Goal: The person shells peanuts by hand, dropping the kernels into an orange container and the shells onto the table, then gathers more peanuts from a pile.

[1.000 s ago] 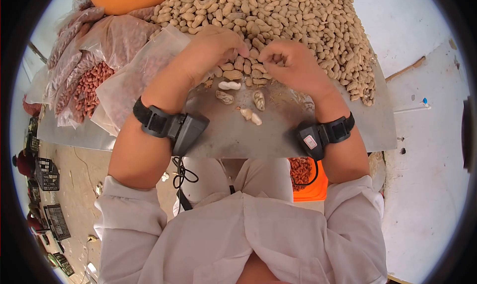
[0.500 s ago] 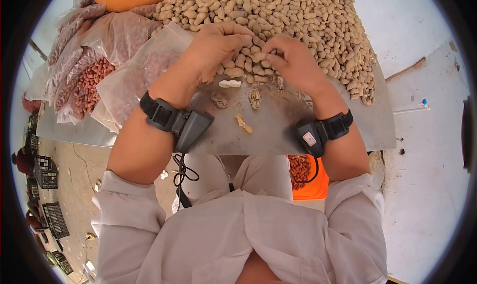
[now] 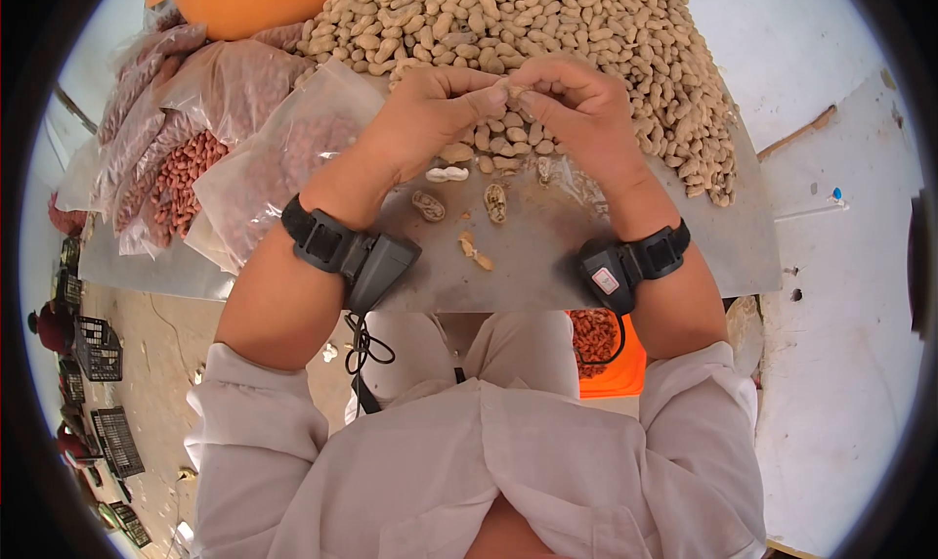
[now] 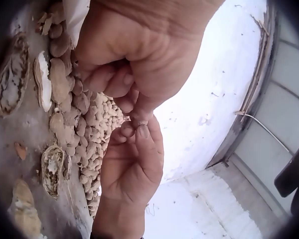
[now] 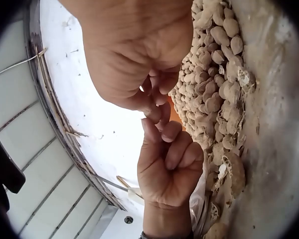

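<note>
Both hands meet fingertip to fingertip over the near edge of the peanut pile. My left hand (image 3: 425,114) and right hand (image 3: 584,105) pinch a peanut (image 3: 512,91) between thumbs and fingers, mostly covered by the fingertips. From the left wrist view, the left hand (image 4: 139,55) is above and the right hand (image 4: 129,174) below, thumbs close together. In the right wrist view the peanut is hidden by the fingers. Opened shells lie below the hands on the metal table: a white-lined shell (image 3: 447,174), a brown half shell (image 3: 496,203), another half (image 3: 428,205) and a shell piece (image 3: 476,251).
A large heap of unshelled peanuts (image 3: 547,17) covers the back. At left are plastic bags of red kernels (image 3: 184,180) and an orange basin (image 3: 254,2). Below the table edge stands an orange container (image 3: 625,364) with red kernels. Black crates (image 3: 115,442) stand on the floor.
The right hand has picked a peanut from the pile and brought it up to the left hand; the fingertips now meet. Earlier the hands were apart. The shell scraps at the front have shifted.
</note>
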`<state>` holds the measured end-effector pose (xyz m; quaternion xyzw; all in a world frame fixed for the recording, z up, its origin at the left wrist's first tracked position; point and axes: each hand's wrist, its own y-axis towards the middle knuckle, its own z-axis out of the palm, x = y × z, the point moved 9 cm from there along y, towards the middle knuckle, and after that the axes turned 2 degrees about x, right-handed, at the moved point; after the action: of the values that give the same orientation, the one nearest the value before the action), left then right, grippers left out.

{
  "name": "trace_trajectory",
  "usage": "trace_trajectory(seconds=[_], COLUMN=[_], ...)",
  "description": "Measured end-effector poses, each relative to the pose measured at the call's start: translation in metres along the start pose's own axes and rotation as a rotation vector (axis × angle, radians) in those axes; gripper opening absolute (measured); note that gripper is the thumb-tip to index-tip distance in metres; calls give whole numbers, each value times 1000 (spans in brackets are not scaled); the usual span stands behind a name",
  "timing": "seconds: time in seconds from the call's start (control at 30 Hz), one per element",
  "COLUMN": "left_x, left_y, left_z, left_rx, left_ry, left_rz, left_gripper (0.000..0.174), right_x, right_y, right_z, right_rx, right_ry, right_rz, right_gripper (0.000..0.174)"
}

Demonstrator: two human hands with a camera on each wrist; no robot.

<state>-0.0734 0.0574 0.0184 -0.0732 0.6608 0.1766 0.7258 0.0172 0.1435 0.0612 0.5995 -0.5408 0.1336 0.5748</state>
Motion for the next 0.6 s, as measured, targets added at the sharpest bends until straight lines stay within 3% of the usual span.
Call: trace_trajectory(seconds=[0.27,0.37,0.53,0.6], left_x=[3,6,12,15], left_y=[0,1,2,3], left_z=[8,11,23,16], left_rx=[5,60,119,47], left_ry=[-130,-229,-269,-235], left_rz=[-3,-19,-6,-40], left_gripper=[26,25,25,21], right_x=[-20,-15,-2,1], right_y=[-1,-2,-3,-2], right_z=[4,13,8,5], right_rx=[-111,-57,-108,-147], right_ry=[311,422,347,332], right_rz=[84,102,56,12], right_gripper=[22,25,26,26])
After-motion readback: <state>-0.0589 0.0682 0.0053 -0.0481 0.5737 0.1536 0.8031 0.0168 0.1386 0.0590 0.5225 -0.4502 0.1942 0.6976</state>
